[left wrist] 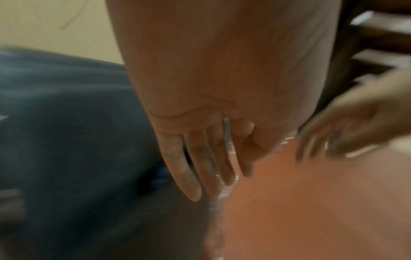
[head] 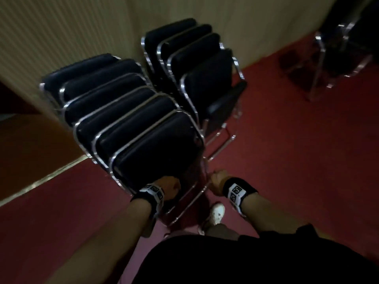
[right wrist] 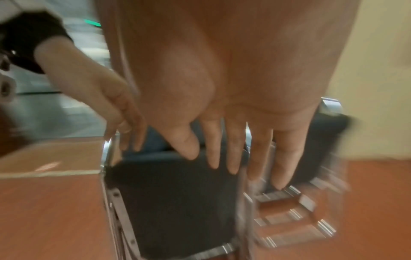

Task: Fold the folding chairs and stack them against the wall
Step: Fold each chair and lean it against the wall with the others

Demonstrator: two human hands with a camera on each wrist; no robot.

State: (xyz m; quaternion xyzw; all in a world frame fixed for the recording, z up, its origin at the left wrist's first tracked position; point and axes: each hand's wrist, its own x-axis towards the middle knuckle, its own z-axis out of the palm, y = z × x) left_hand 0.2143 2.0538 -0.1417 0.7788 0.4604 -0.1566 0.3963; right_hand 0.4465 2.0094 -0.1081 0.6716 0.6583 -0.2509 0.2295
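Several folded black chairs with chrome frames lean in a row against the cream wall (head: 82,27). The nearest folded chair (head: 160,144) stands at the front of that row. My left hand (head: 170,184) is low on its left side, and in the left wrist view the fingers (left wrist: 200,167) lie straight along a chrome tube (left wrist: 227,132). My right hand (head: 217,178) is at the chair's right frame edge. In the right wrist view its fingers (right wrist: 233,154) are stretched straight over the dark seat (right wrist: 177,193), gripping nothing.
A second row of folded chairs (head: 194,58) leans on the wall to the right, its front chair's seat (head: 225,103) sticking out. An unfolded chair (head: 344,54) stands at the far right on the red carpet (head: 287,150). My white shoe (head: 217,212) is below the chair.
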